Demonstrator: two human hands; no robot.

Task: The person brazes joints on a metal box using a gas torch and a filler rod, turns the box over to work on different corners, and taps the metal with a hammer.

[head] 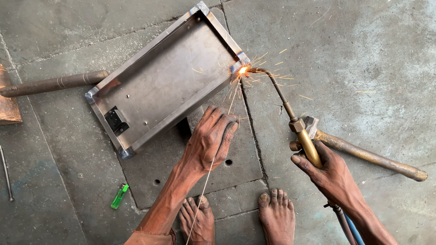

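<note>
Item under work: a shallow rectangular sheet-metal tray [168, 77], grey, with low upturned walls and bright, shiny patches at its four corners. It lies tilted diagonally on the concrete floor [363, 54], partly over a flat dark metal plate [236, 163] with small round holes. A small black fitting [116, 120] sits inside the tray near its lower-left end, and a few small holes dot its base.

Right hand [329, 170]: grip closed around the brass body of a gas torch [299, 131]. The torch's thin bent nozzle reaches to the tray's right-hand corner, where a bright orange flame point [243, 70] throws sparks outward. Hoses [347, 224] run from the torch's rear past the wrist.

Left hand [211, 138]: fingers drawn together, pinching a thin filler rod [206, 181] whose upper end runs toward the same glowing corner. The hand rests just below the tray's long wall, over the dark plate.

Surroundings: a hammer [363, 154] with a wooden handle lies just behind the torch on the floor. A second long handle [54, 84] lies at the tray's upper-left end. A green lighter [119, 196] lies on the floor, lower left. Two bare feet [277, 215] stand at the bottom edge.
</note>
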